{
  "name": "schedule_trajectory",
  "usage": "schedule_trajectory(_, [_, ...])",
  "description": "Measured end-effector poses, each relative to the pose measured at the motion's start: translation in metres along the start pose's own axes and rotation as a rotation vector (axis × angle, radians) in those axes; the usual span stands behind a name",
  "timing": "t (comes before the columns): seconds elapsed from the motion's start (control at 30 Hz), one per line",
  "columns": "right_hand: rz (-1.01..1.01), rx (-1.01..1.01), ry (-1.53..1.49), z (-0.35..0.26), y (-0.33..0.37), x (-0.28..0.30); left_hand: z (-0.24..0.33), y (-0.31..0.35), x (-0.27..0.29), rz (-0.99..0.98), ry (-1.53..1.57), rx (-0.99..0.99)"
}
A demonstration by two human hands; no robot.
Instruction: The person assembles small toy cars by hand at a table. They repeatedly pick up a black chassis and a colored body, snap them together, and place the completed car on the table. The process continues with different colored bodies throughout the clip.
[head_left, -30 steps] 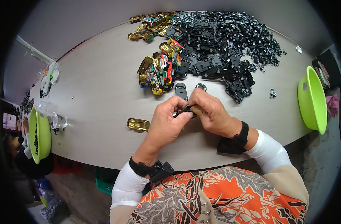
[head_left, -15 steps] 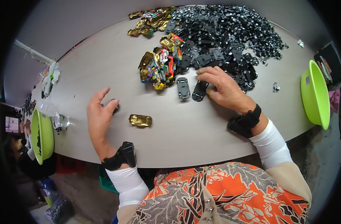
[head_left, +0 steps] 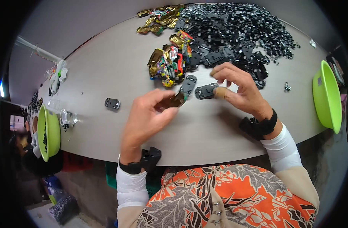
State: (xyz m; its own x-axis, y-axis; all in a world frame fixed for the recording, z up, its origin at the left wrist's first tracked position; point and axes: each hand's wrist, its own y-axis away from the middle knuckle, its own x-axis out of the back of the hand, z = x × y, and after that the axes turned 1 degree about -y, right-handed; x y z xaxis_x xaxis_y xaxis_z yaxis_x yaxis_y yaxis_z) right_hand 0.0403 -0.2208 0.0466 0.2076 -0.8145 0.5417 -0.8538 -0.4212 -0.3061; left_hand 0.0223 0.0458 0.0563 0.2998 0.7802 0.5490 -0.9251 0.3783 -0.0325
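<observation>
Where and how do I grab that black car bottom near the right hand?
Probably pinch the black car bottom by its long edges near the right end, from above and the right: it lies flat, stretched sideways, its left end close to the neighbouring grey car bottom.

Plain grey wall behind pale table. Dull grey floor below, shadowed beneath table edge. 1 bluish-white light glowing far left.

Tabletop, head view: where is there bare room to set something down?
Bare tabletop shows left of the colourful car shells, beyond the lone dark car base, and between the right hand and the green basin on the right, around one small part. Beyond the right hand, dark parts crowd it.
</observation>
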Motion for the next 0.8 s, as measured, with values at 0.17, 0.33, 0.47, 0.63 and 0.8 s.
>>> schedule_trajectory(0.17, [0.080, -0.223, -0.648, -0.007, 0.003, -0.016, 0.026, -0.039, -0.051, 0.045, 0.494, -0.084])
schedule_trajectory(0.33, [0.214, -0.280, -0.648, 0.007, 0.006, -0.004, 0.028, -0.053, -0.076, 0.063, 0.498, -0.195])
schedule_trajectory(0.47, [0.225, -0.418, -0.641, 0.010, 0.000, 0.013, 0.009, -0.057, -0.066, 0.084, -0.001, -0.257])
schedule_trajectory(0.63, [0.093, -0.382, -1.086, 0.025, 0.004, 0.024, 0.008, -0.058, -0.078, 0.042, -0.564, -0.512])
schedule_trajectory(0.8, [-0.014, -0.357, -1.237, 0.024, 0.004, 0.020, 0.009, -0.055, -0.069, 0.151, -0.047, -0.274])
